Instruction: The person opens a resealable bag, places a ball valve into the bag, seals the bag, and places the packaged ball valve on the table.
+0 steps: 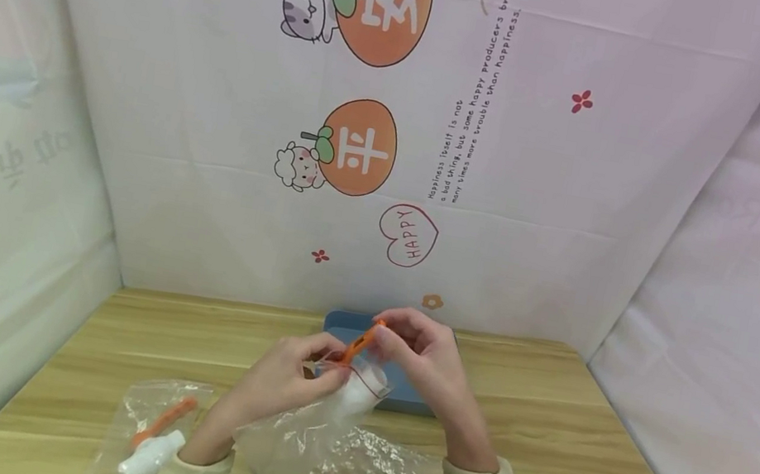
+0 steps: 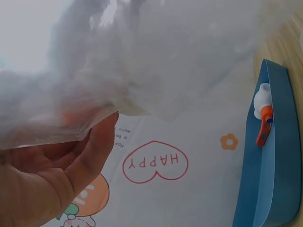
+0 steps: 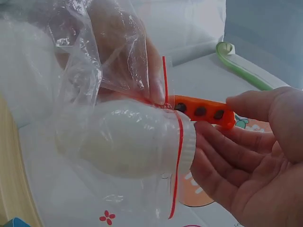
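My right hand [image 1: 431, 355] pinches the end of an orange plastic handle [image 3: 195, 109] with dark holes along it, between thumb and fingers. My left hand [image 1: 284, 376] grips a clear zip bag [image 3: 113, 201] near its red-lined mouth, around the handle's other end. Inside the bag lies a white plastic fitting [image 3: 132, 139] with a ribbed rim at the mouth. The handle sticks out past the red seal, beside the fitting. In the left wrist view the bag's film covers most of the left fingers.
A blue tray [image 1: 409, 397] stands behind the hands; in it lies a white valve [image 2: 261, 100] with an orange handle [image 2: 264, 130]. At the left of the wooden table [image 1: 582, 472], another clear bag [image 1: 127, 413] holds an orange handle [image 1: 168, 420] and a white fitting [image 1: 150, 457].
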Demonstrator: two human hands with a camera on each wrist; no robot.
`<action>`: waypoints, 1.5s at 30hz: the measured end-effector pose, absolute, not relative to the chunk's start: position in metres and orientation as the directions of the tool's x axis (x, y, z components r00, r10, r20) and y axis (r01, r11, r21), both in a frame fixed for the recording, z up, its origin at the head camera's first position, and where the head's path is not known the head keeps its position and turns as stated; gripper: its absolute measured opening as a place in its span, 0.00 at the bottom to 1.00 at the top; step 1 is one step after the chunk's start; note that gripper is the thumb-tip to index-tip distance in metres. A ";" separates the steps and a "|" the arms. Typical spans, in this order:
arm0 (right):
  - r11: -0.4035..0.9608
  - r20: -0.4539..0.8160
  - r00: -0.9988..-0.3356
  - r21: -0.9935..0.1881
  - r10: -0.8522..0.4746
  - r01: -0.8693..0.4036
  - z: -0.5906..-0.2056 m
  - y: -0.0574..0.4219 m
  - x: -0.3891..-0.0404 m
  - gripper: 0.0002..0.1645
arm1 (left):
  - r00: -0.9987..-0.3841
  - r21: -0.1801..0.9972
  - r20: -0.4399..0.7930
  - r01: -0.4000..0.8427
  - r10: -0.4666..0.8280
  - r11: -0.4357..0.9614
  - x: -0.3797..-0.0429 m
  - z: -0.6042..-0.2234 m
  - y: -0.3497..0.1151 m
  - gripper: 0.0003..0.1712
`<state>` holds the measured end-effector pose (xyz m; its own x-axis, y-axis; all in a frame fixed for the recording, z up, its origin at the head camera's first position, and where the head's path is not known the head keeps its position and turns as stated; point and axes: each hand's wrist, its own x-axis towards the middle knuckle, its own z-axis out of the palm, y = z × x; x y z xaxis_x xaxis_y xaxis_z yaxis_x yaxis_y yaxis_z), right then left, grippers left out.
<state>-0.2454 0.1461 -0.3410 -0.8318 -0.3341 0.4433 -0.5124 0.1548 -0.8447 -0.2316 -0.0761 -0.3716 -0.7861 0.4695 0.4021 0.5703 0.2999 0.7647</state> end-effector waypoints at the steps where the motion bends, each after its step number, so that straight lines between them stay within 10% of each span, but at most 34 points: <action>1: 0.162 0.450 -0.831 -0.840 -0.327 -0.518 -0.341 0.147 -0.246 0.11 | -0.786 0.770 0.406 0.569 0.466 0.289 -0.231 -0.371 -0.076 0.08; 22: 0.165 0.408 -0.668 -0.766 -0.622 -0.621 -0.342 0.176 -0.254 0.16 | -0.836 0.842 0.511 0.534 0.198 0.081 -0.226 -0.361 -0.073 0.12; 45: 0.161 0.537 -0.751 -0.763 -0.384 -0.627 -0.337 0.172 -0.246 0.03 | -0.768 0.809 0.568 0.587 0.297 -0.030 -0.229 -0.366 -0.073 0.11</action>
